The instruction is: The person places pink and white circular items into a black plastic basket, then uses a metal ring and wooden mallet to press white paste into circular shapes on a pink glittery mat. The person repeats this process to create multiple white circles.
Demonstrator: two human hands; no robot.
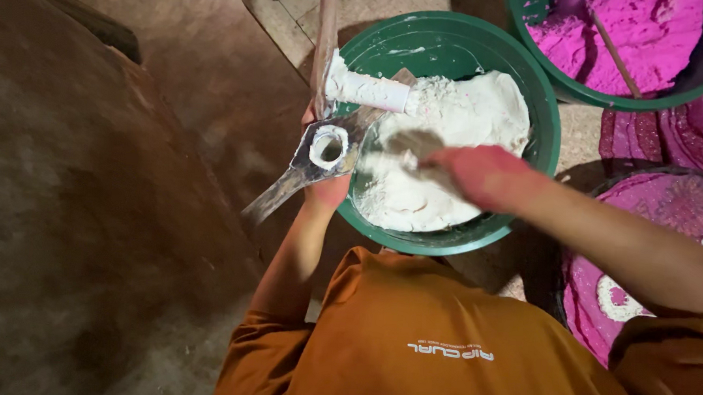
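A green bowl [548, 127] holds a heap of white powder [465, 123]. My right hand [479, 175], stained pink and blurred, is low over the powder; a pale streak reaches from its fingers, too smeared to identify. At the bowl's left rim, my left hand [326, 190] grips a flat pointed metal tool [289, 183] from below. The tool has a round socket [327, 147] caked with white powder. A powder-coated white cylinder [368, 90] lies across the rim just above it, beside an upright wooden stick [325, 30].
A second green tub [533, 16] of bright pink powder with a thin stick [610, 55] in it stands at the upper right. Pink patterned discs [686, 133] and a dark basin with pink powder [650, 226] lie at the right. A wooden board [288, 13] lies on the earthen floor [114, 211].
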